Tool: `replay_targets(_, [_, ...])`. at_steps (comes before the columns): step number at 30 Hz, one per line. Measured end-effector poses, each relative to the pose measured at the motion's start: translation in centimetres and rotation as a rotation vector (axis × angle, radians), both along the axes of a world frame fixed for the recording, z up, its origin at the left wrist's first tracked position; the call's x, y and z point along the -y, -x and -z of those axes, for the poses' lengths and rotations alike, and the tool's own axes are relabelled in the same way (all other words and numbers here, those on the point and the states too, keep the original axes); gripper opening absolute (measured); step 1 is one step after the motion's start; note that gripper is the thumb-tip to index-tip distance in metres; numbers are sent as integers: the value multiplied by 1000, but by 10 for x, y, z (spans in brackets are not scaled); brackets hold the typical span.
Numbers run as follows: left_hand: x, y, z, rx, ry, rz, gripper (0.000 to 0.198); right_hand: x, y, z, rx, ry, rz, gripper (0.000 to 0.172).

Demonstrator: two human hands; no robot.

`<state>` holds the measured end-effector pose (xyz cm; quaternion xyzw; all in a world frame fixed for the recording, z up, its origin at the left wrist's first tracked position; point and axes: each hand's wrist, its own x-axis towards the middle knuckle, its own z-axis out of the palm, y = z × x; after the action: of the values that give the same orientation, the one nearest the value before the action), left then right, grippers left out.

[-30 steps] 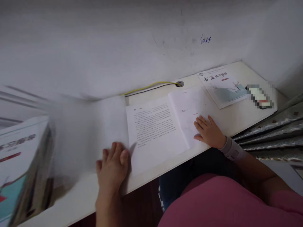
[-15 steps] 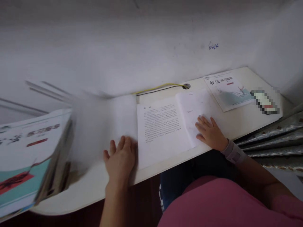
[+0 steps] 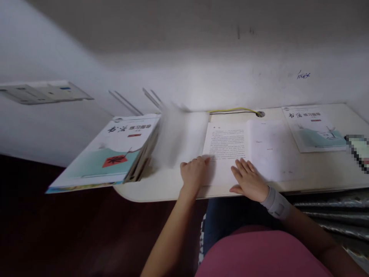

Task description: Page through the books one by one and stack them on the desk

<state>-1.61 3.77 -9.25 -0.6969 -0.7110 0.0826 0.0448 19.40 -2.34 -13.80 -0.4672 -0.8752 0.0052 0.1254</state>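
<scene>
Print covers the upper part of one page of the open booklet, which I see lying on the bench, partly under the left hand and the right hand. The right hand is open and palm down, its fingers on the paper near the fold, with a pale band around the wrist. The left hand sits at the near left edge of the printed page with its fingers curled; from where I watch, I cannot tell whether they pinch the paper. The facing page, mostly white with a few small lines, lies beyond the right hand and to its right.

Left of the left hand and beyond it I get white sheets, partly blurred, and farther left a stack of booklets that juts past the bench's rounded end. Off to the right of the right hand, a similar-looking booklet lies flat, with a pixelated phone-like device just beside it. Past both hands, a yellow cable runs to a round hole.
</scene>
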Motion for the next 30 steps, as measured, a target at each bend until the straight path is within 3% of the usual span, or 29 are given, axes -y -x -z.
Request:
replay_targets(5, [-14,3,-11,163,151,-83,48,-1,-2,1,-13,16,-9,73])
replay_targets(9, [-19,-4,-44,247,124,-53,36,-3,-3,-4,-58,64,-17,74])
replay_targets(12, [-14,-32,-83,339,39,36,33,-12,-13,-14,-209,169,-44,74])
replay_targets(15, [-11,-76,-120,532,18,211,31,-28,-35,-33,-518,315,-52,65])
replay_targets(17, [-12,-108,-136,637,-3,318,28,-37,-54,-50,-743,423,-11,61])
replay_targets(19, [-16,-137,-142,762,0,437,25,-42,-75,-68,-914,504,52,68])
replay_targets(22, [-19,-167,-130,1002,165,641,31,-37,-105,-89,-1116,540,135,82])
replay_targets(24, [-18,-174,-105,1092,255,716,36,-29,-124,-90,-1253,585,166,87])
replay_targets(26, [-14,-169,-68,1080,167,704,37,-21,-142,-78,-1353,682,211,86])
replay_targets(30, [-2,-135,15,909,-172,503,49,-15,-168,-36,-1405,795,348,59])
